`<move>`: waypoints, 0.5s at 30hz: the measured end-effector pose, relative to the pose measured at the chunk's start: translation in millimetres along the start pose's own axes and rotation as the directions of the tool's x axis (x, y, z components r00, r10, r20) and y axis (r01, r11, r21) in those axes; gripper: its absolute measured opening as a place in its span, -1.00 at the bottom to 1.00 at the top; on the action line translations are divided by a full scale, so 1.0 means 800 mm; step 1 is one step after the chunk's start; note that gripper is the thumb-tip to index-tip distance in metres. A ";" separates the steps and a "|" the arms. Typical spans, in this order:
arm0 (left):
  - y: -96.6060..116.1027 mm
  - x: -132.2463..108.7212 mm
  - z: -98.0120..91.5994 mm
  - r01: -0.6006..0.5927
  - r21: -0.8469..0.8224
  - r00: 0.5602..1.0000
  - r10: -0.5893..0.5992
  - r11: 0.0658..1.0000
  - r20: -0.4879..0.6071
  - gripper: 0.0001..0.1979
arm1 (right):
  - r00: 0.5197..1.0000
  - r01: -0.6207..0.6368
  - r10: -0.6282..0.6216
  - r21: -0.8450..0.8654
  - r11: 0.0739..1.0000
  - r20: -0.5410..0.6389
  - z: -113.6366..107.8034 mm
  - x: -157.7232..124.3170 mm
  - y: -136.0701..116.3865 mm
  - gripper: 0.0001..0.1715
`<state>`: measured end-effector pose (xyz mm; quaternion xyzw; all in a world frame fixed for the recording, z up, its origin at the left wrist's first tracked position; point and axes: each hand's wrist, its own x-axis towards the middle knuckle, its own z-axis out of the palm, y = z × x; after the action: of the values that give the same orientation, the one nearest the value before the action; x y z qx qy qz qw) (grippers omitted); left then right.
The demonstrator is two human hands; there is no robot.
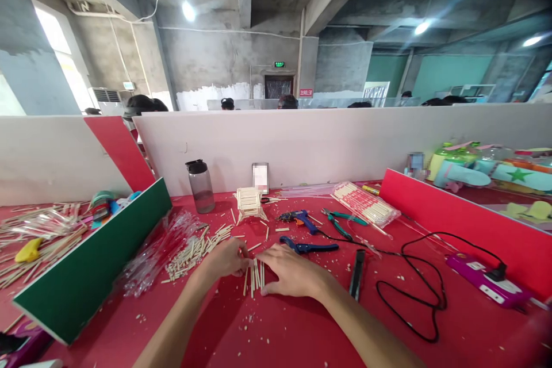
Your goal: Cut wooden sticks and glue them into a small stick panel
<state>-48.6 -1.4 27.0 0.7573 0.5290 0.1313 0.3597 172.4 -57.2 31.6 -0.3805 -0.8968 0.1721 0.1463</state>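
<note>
Several short wooden sticks [255, 282] lie side by side on the red table in front of me. At their upper left end is my left hand [228, 257], its fingers curled together; whatever they pinch is hidden. My right hand [288, 270] rests flat along the right side of the row, thumb and forefinger apart, touching the sticks' edge. Just beyond stands a small house-like model of wooden sticks [249, 202]. A pile of cut sticks [196, 253] spreads to the left of my left hand. Dark blue cutters [310, 246] lie above my right hand.
Behind are a blue glue gun [302, 218], green-handled pliers [340, 223], bagged sticks [366, 204] and a water bottle [202, 190]. A black knife [357, 275], a black cord [414, 259] and a purple power strip [487, 280] lie right. A green board [99, 259] stands left.
</note>
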 end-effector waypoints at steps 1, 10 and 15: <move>0.004 -0.004 -0.003 -0.019 0.057 1.000 0.019 0.998 0.001 -0.78 | 1.000 0.004 -0.004 -0.001 1.000 -0.010 0.001 0.001 0.000 -0.33; 0.033 -0.030 -0.005 -0.160 0.384 0.972 0.077 0.909 0.222 -0.12 | 0.998 0.025 -0.025 0.007 1.000 -0.059 0.010 0.009 0.001 -0.52; 0.042 -0.034 0.003 -0.187 0.394 0.972 0.111 0.900 0.207 -0.20 | 0.996 0.023 -0.022 0.016 1.000 -0.084 0.013 0.010 0.002 -0.57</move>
<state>-34.2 -33.3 53.2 0.8630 0.4503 -0.0244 0.2275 163.7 -52.4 22.5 -0.3759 -0.8926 0.1619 0.1891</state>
